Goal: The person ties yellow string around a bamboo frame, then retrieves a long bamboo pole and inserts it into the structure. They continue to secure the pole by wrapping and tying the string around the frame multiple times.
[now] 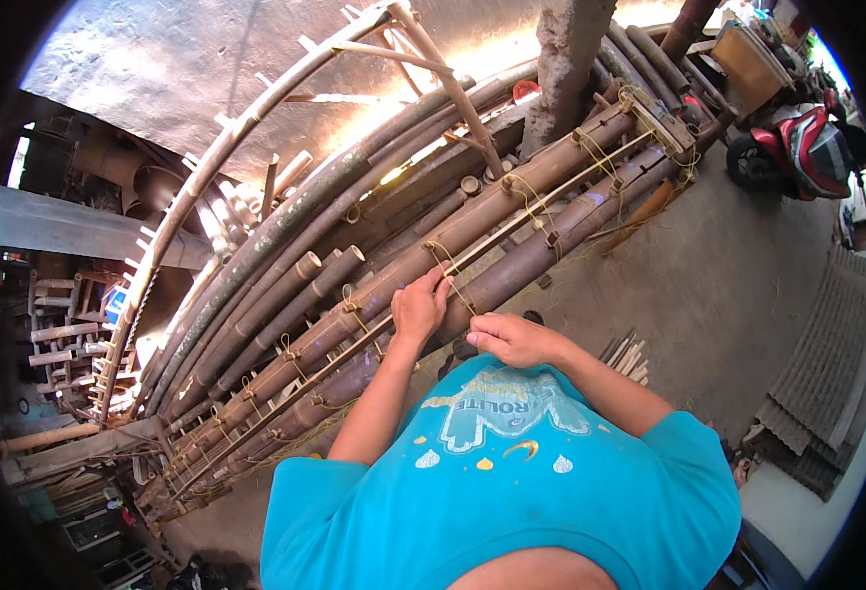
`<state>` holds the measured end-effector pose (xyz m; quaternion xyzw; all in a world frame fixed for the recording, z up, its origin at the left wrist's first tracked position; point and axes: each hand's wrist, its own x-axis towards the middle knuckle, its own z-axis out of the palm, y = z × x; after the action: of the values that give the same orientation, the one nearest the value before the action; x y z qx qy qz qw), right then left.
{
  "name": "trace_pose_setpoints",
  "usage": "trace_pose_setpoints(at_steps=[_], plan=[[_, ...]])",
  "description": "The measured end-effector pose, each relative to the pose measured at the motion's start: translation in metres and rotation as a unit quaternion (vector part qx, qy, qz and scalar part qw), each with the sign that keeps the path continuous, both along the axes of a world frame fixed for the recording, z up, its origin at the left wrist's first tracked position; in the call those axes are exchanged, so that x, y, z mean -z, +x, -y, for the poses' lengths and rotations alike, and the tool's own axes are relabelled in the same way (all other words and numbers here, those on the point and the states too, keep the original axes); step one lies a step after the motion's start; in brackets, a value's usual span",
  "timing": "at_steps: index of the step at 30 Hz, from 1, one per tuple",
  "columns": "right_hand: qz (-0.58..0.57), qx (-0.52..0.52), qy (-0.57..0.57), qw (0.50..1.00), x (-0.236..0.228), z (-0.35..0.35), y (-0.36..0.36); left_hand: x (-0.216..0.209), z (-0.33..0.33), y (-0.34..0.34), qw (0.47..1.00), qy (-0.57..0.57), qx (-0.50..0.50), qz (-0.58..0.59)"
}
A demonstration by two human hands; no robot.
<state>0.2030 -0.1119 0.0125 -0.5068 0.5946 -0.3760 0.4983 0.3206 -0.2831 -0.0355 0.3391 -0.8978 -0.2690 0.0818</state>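
Note:
Two thick brown bamboo poles, the far pole (502, 206) and the near pole (511, 270), run diagonally in front of me, with a thin pale bamboo strip (497, 241) between them. Yellow cord (464, 295) loops round the far pole and passes between my hands. My left hand (421, 307) is closed, its fingertips pinching at the cord beside the thin strip. Close to my body, my right hand (519, 341) is curled into a fist at the cord's near end, above the near pole. The palm side of both hands is hidden.
More yellow cord ties (595, 152) line the poles up to a crosspiece (661, 120). Loose bamboo poles (290, 275) lie beyond, under a curved bamboo frame (226, 133) and beside a rough post (563, 74). At right are a red scooter (797, 157) and corrugated sheets (826, 354); cut sticks (627, 359) lie nearby.

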Motion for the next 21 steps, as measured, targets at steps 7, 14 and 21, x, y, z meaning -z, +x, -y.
trace_pose_setpoints(at_steps=[7, 14, 21], plan=[[-0.046, 0.040, -0.079, 0.995, 0.078, 0.000, 0.003, -0.001, -0.002, -0.004, 1.000, -0.001, 0.003, -0.018], [-0.182, -0.044, -0.038, 0.982, 0.043, 0.011, -0.002, 0.009, 0.030, 0.027, 0.992, 0.043, -0.031, -0.113], [-0.320, -0.087, -0.272, 0.903, 0.031, 0.048, 0.076, -0.030, 0.133, 0.103, 0.961, 0.056, -0.268, -0.048]])
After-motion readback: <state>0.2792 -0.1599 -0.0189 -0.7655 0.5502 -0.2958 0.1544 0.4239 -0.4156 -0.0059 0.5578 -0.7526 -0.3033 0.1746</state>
